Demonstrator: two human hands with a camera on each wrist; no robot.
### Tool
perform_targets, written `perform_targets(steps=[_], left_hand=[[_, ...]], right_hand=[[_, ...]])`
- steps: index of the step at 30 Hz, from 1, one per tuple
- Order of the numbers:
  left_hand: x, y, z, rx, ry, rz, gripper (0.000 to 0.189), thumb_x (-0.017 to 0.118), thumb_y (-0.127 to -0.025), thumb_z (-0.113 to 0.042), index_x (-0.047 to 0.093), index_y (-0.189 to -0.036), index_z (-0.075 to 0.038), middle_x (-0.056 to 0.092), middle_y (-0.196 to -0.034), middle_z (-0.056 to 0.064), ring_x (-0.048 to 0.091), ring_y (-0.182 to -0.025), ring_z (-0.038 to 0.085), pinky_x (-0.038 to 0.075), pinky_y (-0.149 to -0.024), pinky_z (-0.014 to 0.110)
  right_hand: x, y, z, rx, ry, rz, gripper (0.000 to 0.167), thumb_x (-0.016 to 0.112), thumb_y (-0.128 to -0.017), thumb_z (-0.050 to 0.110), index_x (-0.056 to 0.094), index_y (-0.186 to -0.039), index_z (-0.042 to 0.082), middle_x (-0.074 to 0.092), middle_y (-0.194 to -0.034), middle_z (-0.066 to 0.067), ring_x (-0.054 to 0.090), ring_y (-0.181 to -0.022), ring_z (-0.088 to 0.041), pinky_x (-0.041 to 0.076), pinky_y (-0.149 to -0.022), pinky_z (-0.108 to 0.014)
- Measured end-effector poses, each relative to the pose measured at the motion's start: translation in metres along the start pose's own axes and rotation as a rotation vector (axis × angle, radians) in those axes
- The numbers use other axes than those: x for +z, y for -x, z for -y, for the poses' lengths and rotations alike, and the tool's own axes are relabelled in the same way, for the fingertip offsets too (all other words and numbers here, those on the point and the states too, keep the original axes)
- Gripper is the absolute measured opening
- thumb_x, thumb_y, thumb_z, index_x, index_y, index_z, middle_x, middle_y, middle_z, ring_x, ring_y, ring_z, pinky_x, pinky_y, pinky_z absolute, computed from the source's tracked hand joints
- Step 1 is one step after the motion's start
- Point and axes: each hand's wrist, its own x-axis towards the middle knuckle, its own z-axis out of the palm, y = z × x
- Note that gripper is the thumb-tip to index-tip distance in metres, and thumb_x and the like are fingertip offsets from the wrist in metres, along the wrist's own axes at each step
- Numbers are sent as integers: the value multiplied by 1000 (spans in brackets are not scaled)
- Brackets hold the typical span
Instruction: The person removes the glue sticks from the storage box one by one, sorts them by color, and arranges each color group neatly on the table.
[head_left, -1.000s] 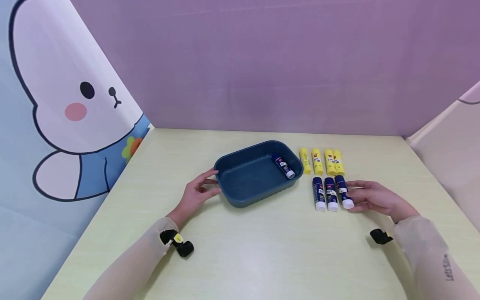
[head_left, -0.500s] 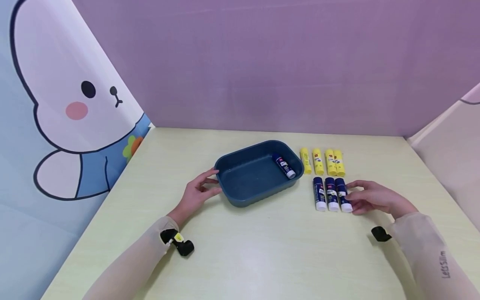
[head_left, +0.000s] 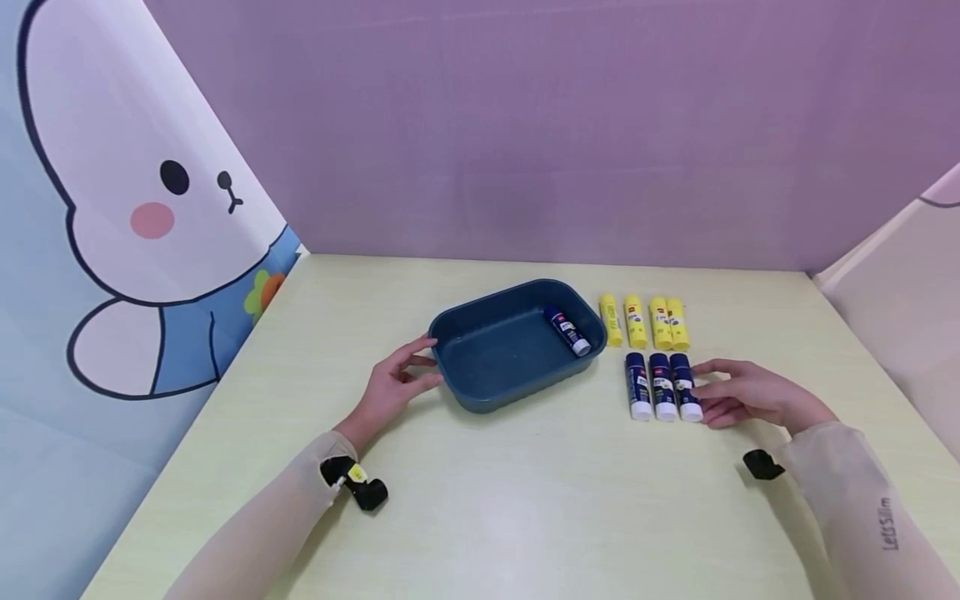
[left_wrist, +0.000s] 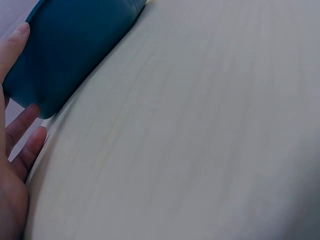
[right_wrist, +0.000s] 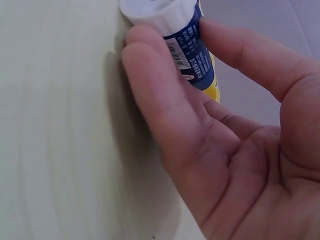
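Note:
My left hand (head_left: pixel 384 393) touches the left end of a dark blue tray (head_left: pixel 491 354), fingers extended, thumb against its wall. Inside the tray, at the right end, lies a blue glue stick (head_left: pixel 567 331) with a white end. To the tray's right, three blue glue sticks lie side by side: the left one (head_left: pixel 638 386), the middle one (head_left: pixel 662 386) and the right one (head_left: pixel 686 386). My right hand (head_left: pixel 761 396) rests beside the right stick, its loosely extended fingertips at that stick's right side. The right wrist view shows the stick's white end (right_wrist: pixel 167 15) past my fingers.
Several yellow glue sticks (head_left: pixel 635 322) lie in a row just behind the blue ones, right of the tray. The pale table (head_left: pixel 487 500) ends at a purple backdrop (head_left: pixel 525 142). A printed cartoon panel (head_left: pixel 150 333) stands at the left.
The right blue glue stick, tilted and apart a second ago, now lies straight beside the middle one; my right hand has shifted slightly with it. My left hand and the tray stay put.

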Motion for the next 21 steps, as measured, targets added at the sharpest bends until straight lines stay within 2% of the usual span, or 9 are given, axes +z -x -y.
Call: perform_targets(steps=[11,21], left_hand=[[0,-1,1,-12,-7,3,53,73,-88,3,54,-138,6,45,-149,22,59,-113,44,45,-72,22],[0,-1,3,-19,-12,-1,54,73,-88,3,54,-138,5,46,-148,20,59,-113,43,45,-72,22]], right_hand=[[-1,-2,-2,-16,-3,32,72,58,-101,13,10,-150,-11,73,-94,-14,72,-77,-23,58,-74,-38],[-3,1,1,-37,24,36,68,54,-103,13,12,-149,-14,72,-97,-16,73,-81,-26,58,-76,-40]])
